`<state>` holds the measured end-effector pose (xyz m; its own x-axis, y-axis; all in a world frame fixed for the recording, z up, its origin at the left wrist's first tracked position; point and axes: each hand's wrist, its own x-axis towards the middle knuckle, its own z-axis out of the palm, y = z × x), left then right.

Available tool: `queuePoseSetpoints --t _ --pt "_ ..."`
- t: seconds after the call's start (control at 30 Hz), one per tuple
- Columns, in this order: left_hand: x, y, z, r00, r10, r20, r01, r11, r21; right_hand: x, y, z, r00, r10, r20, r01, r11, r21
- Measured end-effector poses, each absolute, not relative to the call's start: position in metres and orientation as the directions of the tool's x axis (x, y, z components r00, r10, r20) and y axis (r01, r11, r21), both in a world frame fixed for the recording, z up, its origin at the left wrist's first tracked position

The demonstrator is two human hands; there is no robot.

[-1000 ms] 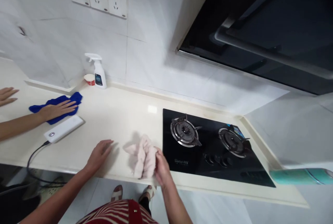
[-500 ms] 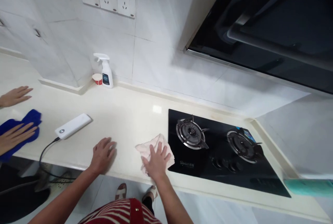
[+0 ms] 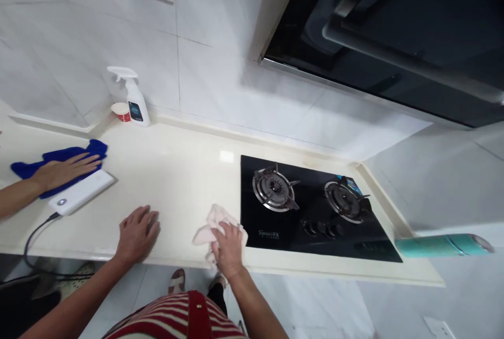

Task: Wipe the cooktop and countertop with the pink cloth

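My right hand grips a pale pink cloth with its fingers drawn in. Part of the cloth lies on the cream countertop, just left of the black gas stove; its underside is hidden. My left hand rests near the counter's front edge, fingers loosely bent and apart, holding nothing. To its left lies a white power bank with a black cable plugged into it.
A co-worker's hand presses a blue cloth behind the power bank. A white spray bottle and a red-and-white tub stand against the wall. A teal bottle is at the right; a dark range hood overhangs the stove.
My right hand has gone from spread flat to curled, bunching the pink cloth. The co-worker's hand and blue cloth have moved behind the power bank. The view has shifted right.
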<state>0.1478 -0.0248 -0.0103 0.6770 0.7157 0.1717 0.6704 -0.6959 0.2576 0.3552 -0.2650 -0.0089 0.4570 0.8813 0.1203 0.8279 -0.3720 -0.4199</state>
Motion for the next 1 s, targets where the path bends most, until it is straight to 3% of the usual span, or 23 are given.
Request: queuePoseSetpoints --t 0.17,0.27,0.4,0.53,0.6,0.63,0.7,0.8,0.9,1.0 --pt "0.15 -0.026 -0.009 0.668 0.722 0.184 0.672 -0.69 0.27 0.357 -0.329 -0.01 0.353 0.915 0.194 0.858 -0.234 -0.457" --pt "0.15 -0.027 -0.009 0.663 0.724 0.188 0.673 -0.687 0.274 0.371 -0.363 -0.006 0.426 0.867 0.259 0.831 -0.262 -0.49" --pt "0.151 -0.027 -0.008 0.667 0.725 0.174 0.676 -0.686 0.269 0.438 -0.399 0.001 0.747 0.593 0.302 0.657 -0.588 -0.471" --pt "0.152 -0.027 -0.008 0.665 0.73 0.158 0.685 -0.681 0.26 0.488 -0.395 -0.003 0.968 0.184 0.173 0.224 -0.941 -0.253" --pt "0.152 -0.027 -0.008 0.67 0.726 0.155 0.684 -0.684 0.254 0.48 -0.369 -0.004 0.982 0.133 0.135 0.153 -0.977 -0.148" --pt "0.152 -0.027 -0.008 0.673 0.724 0.152 0.683 -0.686 0.25 0.468 -0.35 -0.004 0.975 0.193 0.114 0.206 -0.971 -0.123" --pt "0.152 -0.027 -0.009 0.678 0.721 0.143 0.683 -0.691 0.237 0.43 -0.307 -0.002 0.904 0.424 0.047 0.426 -0.894 -0.139" --pt "0.152 -0.026 -0.009 0.689 0.713 0.127 0.685 -0.699 0.204 0.36 -0.245 0.001 0.642 0.766 0.019 0.735 -0.609 -0.298" --pt "0.152 -0.025 -0.01 0.691 0.71 0.132 0.688 -0.703 0.182 0.304 -0.209 0.001 0.331 0.937 0.107 0.875 -0.262 -0.406" --pt "0.151 -0.026 -0.01 0.684 0.714 0.152 0.69 -0.7 0.183 0.285 -0.213 -0.003 0.092 0.986 0.142 0.912 -0.026 -0.409"
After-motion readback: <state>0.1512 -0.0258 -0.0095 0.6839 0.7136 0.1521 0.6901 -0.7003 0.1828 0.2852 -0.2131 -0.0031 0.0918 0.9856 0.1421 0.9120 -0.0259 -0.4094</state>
